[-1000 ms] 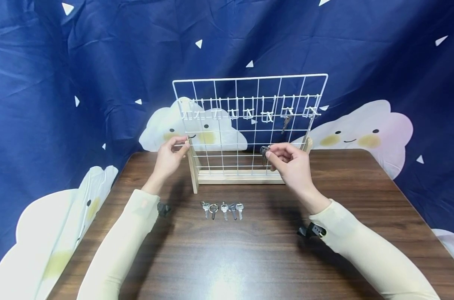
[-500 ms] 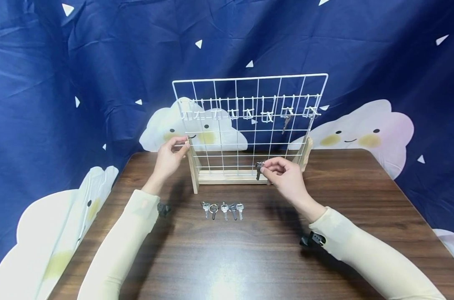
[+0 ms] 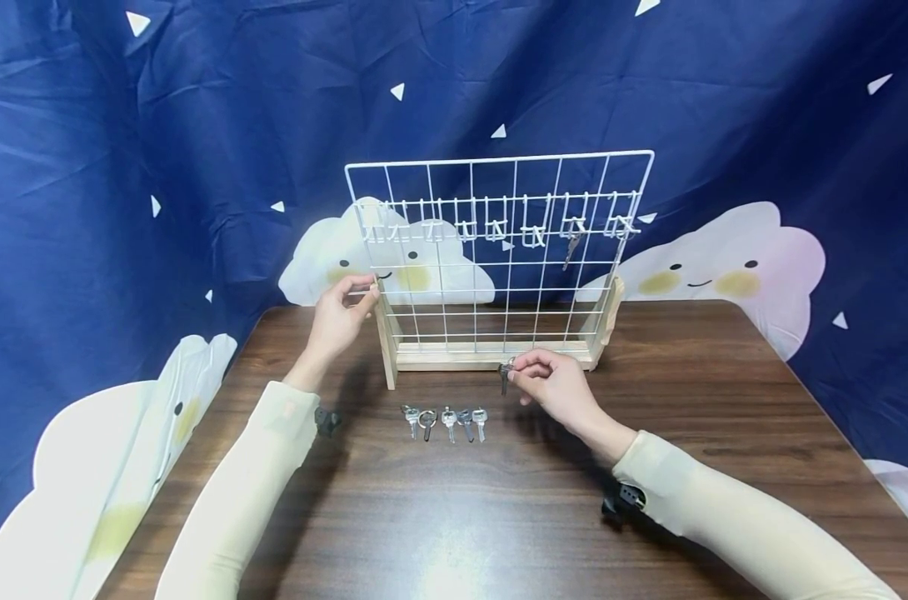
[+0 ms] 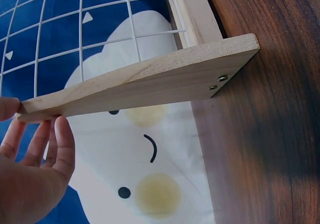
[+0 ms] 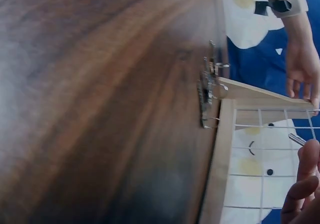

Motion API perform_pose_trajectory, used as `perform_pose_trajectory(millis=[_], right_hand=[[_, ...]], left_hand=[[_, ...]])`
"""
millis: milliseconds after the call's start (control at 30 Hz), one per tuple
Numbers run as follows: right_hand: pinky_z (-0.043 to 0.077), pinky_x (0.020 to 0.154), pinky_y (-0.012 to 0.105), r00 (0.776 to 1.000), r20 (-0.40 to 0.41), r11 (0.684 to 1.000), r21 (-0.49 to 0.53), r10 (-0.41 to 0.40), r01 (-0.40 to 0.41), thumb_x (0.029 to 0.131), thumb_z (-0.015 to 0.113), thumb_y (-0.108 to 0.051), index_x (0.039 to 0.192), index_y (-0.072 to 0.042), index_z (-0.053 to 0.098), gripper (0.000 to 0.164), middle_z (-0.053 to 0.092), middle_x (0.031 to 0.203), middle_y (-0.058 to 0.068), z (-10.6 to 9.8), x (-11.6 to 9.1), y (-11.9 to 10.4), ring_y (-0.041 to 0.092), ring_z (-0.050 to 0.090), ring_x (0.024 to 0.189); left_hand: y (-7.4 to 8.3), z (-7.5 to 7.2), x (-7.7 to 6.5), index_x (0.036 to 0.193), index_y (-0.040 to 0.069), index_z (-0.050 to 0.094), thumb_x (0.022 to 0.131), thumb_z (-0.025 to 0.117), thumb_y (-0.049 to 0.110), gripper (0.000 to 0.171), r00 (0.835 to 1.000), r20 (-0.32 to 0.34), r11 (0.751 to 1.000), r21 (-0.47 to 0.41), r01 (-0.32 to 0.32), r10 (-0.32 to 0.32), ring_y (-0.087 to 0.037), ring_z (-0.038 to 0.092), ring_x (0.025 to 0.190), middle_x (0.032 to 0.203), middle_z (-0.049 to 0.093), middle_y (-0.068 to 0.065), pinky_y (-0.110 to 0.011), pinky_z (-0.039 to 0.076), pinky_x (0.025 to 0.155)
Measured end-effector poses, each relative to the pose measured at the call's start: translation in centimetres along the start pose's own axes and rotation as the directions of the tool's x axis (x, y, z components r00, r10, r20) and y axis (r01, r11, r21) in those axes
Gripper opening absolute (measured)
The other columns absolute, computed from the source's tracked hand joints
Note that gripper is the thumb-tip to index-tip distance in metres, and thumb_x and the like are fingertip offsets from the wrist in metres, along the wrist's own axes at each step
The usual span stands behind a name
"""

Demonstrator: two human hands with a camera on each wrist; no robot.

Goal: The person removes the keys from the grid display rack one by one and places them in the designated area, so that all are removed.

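My left hand (image 3: 337,317) pinches the upper end of the wooden side support (image 4: 140,84) of a white wire grid rack (image 3: 491,290), thumb on one face and fingers on the other. In front of the rack's wooden base, my right hand (image 3: 555,385) holds a small key (image 3: 504,379) between thumb and fingertips, its blade pointing down. The key's tip (image 5: 296,139) juts past the fingers in the right wrist view. Several silver keys (image 3: 449,423) lie in a row on the table, left of the held one. Another key (image 3: 571,250) hangs from a hook toward the rack's right side.
White wire hooks (image 3: 532,235) line the upper part of the grid. The rack stands on a brown wooden table (image 3: 454,517). Behind it hangs a blue curtain (image 3: 259,108) with white clouds and triangles.
My right hand has moved down and slightly left with the key, from in front of the grid to just before the rack's base. The left hand stays on the side support.
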State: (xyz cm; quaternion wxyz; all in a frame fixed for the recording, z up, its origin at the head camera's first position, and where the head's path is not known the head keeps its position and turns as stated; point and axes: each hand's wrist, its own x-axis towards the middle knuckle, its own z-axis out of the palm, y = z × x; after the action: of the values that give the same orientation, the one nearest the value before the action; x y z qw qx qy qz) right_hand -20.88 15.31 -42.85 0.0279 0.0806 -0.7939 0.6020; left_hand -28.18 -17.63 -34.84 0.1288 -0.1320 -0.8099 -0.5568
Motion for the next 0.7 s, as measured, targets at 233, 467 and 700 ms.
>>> perform_pose_trajectory(millis=[233,467,700], right_hand=[[0.06,0.056,0.028,0.998,0.038,0.996,-0.069,0.055,-0.052,0.086,0.076,-0.01,0.097,0.0,0.069,0.016,0.076,0.083,0.018,0.6,-0.5,1.2,0.015,0.065,0.051],[0.059,0.054,0.027,0.988,0.079,0.987,-0.104,0.134,-0.125,0.086,0.074,-0.008,0.094,-0.001,0.069,0.012,0.075,0.08,0.018,1.0,-0.5,2.3,0.015,0.064,0.051],[0.055,0.047,0.026,0.973,0.11,0.973,-0.131,0.203,-0.188,0.085,0.074,-0.007,0.095,-0.002,0.069,0.013,0.074,0.075,0.007,1.4,-0.6,2.9,0.014,0.063,0.051]], left_hand=[[0.1,0.0,0.0,0.127,-0.01,0.059,0.097,0.063,0.007,0.035,1.0,0.005,1.0,0.014,0.015,-0.015,-0.042,0.067,0.105,0.129,0.064,-0.026,-0.026,0.065,0.079],[0.1,0.0,-0.1,0.126,-0.009,0.06,0.097,0.063,0.007,0.034,1.0,0.003,1.0,0.004,0.004,-0.004,-0.043,0.066,0.107,0.13,0.063,-0.027,-0.056,0.06,0.091],[0.2,0.0,-0.1,0.126,-0.01,0.059,0.097,0.063,0.007,0.035,1.0,0.007,1.0,0.008,0.001,-0.001,-0.044,0.065,0.108,0.131,0.063,-0.027,-0.043,0.064,0.087]])
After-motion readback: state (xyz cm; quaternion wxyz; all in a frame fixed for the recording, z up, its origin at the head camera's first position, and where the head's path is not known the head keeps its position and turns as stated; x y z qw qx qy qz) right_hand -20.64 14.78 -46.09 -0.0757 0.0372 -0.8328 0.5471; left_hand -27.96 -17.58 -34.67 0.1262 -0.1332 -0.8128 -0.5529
